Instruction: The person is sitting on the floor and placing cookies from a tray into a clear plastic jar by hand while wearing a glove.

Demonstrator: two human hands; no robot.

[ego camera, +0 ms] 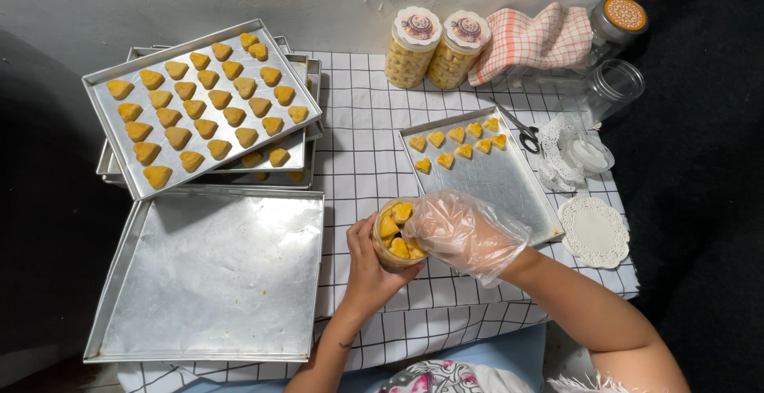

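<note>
The left hand (370, 270) keeps a closed grip around the cookie jar (395, 234) while the gloved right hand (465, 232) presses loosely curled fingers into its mouth.

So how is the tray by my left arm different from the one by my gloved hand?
The left tray is bare and lies square to the table edge; the right tray holds a few heart-shaped cookies at its far end and sits angled. Both are shallow metal trays on the checked cloth.

left hand (371, 270): bare, fingers curled in a grasp | right hand (464, 234): plastic-gloved, fingers bent downward
</note>
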